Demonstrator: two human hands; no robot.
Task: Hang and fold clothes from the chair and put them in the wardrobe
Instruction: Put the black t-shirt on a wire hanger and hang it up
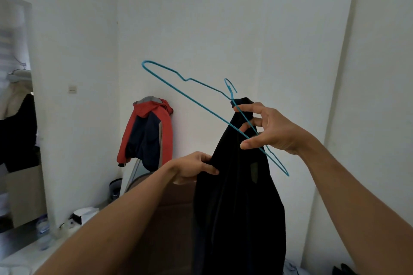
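Head view, hanging step: I see the right hand [271, 128] pinching the blue wire hanger [201, 105] and the black garment [240, 196] top, left hand [196, 168] gripping its edge mid-air; next, probably thread the tilted hanger's free arm into the neck.

Thin wire hanger [190, 96], turquoise coated, smooth with slight sheen. Black garment [241, 196] hanging from it: soft matt cloth, light-absorbing, loose vertical folds; small dull olive patch near chest. Red-and-navy jacket [146, 134] in background: smooth synthetic-looking cloth, grey panel at hood and front edge, faint sheen on red sleeve. Wall [223, 18]: white paint, matt, even. Brown chair back [169, 203] below: matt, material unclear. Clear plastic bottle [43, 232] at lower left, glossy but blurred.
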